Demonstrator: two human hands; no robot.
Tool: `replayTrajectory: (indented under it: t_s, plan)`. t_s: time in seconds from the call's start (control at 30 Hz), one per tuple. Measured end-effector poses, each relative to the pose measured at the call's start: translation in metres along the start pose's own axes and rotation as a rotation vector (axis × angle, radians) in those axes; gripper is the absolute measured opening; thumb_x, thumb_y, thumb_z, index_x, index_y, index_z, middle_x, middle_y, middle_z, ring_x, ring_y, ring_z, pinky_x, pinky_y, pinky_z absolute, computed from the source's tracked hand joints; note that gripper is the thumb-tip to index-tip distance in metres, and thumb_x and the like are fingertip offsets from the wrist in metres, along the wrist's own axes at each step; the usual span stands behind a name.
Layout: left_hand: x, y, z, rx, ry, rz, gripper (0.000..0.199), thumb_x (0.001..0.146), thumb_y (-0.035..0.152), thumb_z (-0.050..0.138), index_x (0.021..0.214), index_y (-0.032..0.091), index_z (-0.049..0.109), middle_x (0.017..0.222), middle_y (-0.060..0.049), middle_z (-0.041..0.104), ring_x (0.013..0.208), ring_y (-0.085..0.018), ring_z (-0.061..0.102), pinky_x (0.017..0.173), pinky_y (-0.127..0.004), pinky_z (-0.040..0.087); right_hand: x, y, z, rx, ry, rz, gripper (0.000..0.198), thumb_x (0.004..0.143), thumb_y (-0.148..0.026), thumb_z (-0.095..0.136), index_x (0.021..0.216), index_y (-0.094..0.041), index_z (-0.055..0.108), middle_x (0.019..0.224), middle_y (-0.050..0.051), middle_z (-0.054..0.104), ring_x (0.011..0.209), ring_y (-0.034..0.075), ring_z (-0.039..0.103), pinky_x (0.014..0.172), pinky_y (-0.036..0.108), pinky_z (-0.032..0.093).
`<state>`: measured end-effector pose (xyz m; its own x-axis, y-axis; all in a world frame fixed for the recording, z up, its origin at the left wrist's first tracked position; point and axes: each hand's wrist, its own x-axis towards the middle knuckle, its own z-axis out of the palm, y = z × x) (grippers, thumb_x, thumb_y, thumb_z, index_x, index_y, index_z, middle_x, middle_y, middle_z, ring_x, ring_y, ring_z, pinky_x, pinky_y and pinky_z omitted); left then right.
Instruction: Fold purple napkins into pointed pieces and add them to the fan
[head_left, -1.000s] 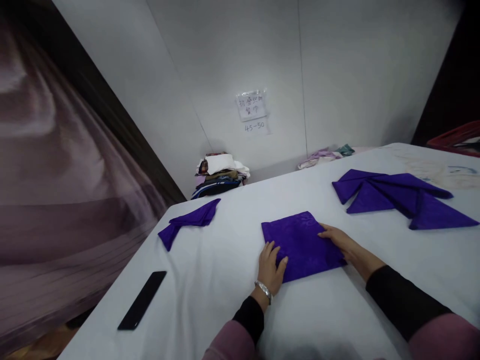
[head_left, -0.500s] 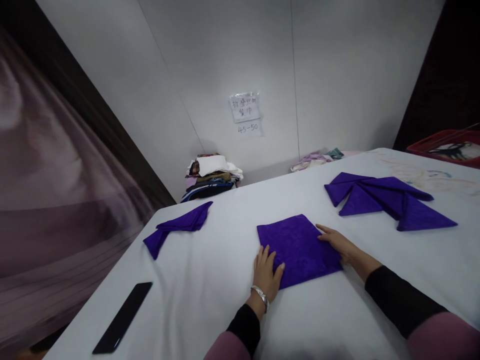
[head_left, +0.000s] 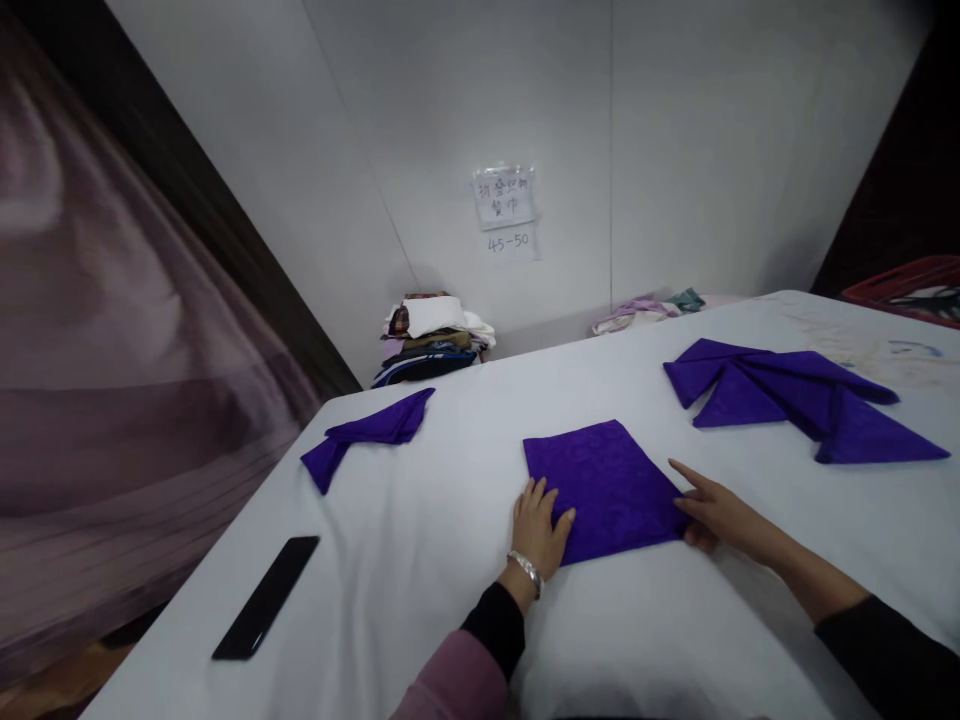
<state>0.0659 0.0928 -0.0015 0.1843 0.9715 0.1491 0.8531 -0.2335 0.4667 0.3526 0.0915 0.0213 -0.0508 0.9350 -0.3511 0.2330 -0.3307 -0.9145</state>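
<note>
A purple cloth napkin point(head_left: 607, 490), folded into a flat square, lies on the white-covered table in front of me. My left hand point(head_left: 541, 525) rests flat on its left edge with the fingers spread, a silver bangle at the wrist. At the right corner, my right hand point(head_left: 709, 510) pinches the cloth between the thumb and the curled lower fingers, while the index finger points out above it. Folded purple napkins point(head_left: 787, 395) with pointed ends lie to the far right. Another folded purple napkin point(head_left: 379, 425) lies at the left.
A black flat object point(head_left: 266, 600) lies near the table's left edge. Stacked clothes point(head_left: 431, 345) and more cloth point(head_left: 637, 312) sit behind the table by the wall. A paper sign point(head_left: 506, 210) hangs there. A red basket point(head_left: 900, 285) stands at the far right.
My right hand has shifted from the napkin's upper right edge down to its right corner, with the index finger now off the cloth. My left hand stays on the left edge. The view has shifted slightly.
</note>
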Motion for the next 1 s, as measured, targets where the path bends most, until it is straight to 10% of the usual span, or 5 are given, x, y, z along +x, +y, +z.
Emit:
replayTrajectory:
  t_s: [0.3, 0.63, 0.77, 1.0]
  plan:
    - [0.071, -0.018, -0.01, 0.146, -0.085, -0.068, 0.052, 0.087, 0.045, 0.038, 0.13, 0.016, 0.041, 0.145, -0.013, 0.03, 0.135, -0.028, 0.019, 0.108, -0.05, 0.016, -0.013, 0.006, 0.002, 0.016, 0.014, 0.036, 0.078, 0.076, -0.024, 0.058, 0.143, -0.022, 0.018, 0.066, 0.001, 0.063, 0.047, 0.015, 0.058, 0.038, 0.024, 0.044]
    - [0.076, -0.032, -0.004, 0.172, -0.079, -0.08, 0.053, 0.088, 0.047, 0.035, 0.132, 0.018, 0.039, 0.145, -0.011, 0.029, 0.134, -0.026, 0.022, 0.108, -0.047, 0.016, -0.011, 0.011, -0.004, -0.105, -0.006, 0.037, 0.075, 0.079, -0.032, 0.058, 0.143, -0.023, 0.019, 0.058, -0.003, 0.06, 0.04, 0.01, 0.051, 0.032, 0.018, 0.032]
    - [0.066, -0.021, -0.012, 0.103, -0.035, -0.046, 0.048, 0.088, 0.043, 0.037, 0.129, 0.018, 0.042, 0.145, -0.011, 0.031, 0.134, -0.026, 0.023, 0.107, -0.049, 0.02, -0.016, 0.015, -0.017, -0.096, 0.029, 0.021, 0.073, 0.08, -0.036, 0.057, 0.142, -0.02, 0.022, 0.06, -0.002, 0.061, 0.041, 0.01, 0.052, 0.034, 0.019, 0.034]
    - [-0.005, 0.013, -0.024, -0.008, -0.008, 0.407, 0.033, 0.082, 0.041, 0.052, 0.108, 0.021, 0.058, 0.113, -0.008, 0.059, 0.11, -0.024, 0.048, 0.099, -0.045, 0.032, -0.017, 0.02, -0.025, -0.058, 0.147, -0.019, 0.064, 0.08, -0.037, 0.058, 0.136, -0.019, 0.035, 0.069, 0.002, 0.065, 0.044, 0.009, 0.052, 0.036, 0.019, 0.037]
